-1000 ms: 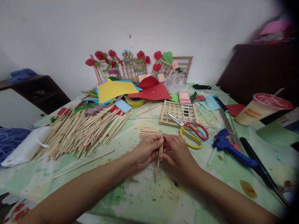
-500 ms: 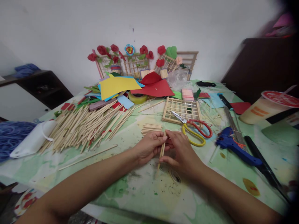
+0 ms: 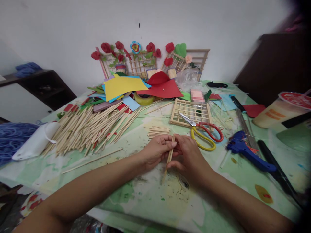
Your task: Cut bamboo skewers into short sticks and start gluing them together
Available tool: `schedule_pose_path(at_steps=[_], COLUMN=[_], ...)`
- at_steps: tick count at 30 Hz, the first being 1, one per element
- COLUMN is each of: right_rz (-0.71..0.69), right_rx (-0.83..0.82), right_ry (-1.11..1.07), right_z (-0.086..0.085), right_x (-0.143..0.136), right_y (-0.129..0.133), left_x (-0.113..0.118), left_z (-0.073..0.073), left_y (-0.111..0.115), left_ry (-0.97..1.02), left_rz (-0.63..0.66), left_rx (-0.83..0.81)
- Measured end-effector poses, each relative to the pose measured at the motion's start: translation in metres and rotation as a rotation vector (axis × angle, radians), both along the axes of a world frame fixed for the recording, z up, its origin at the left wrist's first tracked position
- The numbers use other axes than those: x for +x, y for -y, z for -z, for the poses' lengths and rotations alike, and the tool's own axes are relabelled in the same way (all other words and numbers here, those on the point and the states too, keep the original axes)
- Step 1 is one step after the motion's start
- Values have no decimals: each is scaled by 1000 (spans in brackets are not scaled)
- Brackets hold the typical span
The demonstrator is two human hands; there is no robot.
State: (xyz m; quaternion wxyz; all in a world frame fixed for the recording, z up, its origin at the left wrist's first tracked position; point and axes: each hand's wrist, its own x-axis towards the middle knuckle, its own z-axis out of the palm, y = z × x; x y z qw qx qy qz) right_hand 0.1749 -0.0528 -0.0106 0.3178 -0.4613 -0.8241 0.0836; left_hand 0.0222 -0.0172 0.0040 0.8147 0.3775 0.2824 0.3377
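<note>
While a large heap of thin pale wooden sticks (image 3: 89, 129) covers the left side of the green-and-white patterned table (image 3: 136, 207), the left hand (image 3: 159, 150) and the right hand (image 3: 190, 158) grasp slender light-brown wooden sticks (image 3: 170, 153) between their fingers near the front edge's middle.

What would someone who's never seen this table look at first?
Probably the bright yellow sheet, lying on the heap of coloured paper beside a red sheet. Next, the big pile of thin wooden sticks left of the two hands, and the red paper flowers standing at the back by the wall.
</note>
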Motion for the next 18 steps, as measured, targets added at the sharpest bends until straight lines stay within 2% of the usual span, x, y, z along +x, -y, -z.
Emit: schedule_pose_path(at_steps=[2,5,9,13,18], right_rz=[19,39,11,46,-49], right_rx=[17,1,-274,-442,-552], right_ry=[0,-68,-261,-347,-376], right_z=[2,3,-5,-10,-5], right_x=[0,-1,-5,-9,-12], right_y=[1,4,10,13,12], left_x=[0,-2,-2,0,1], left_z=[-2,-5,-7,-5,-3], left_y=[-2,-5,-5,0,4], left_ry=[-11,-25,-22,-4,-9], left_rz=[-37,-161,-278,-298,-292], left_rx=[10,14,23,58,67])
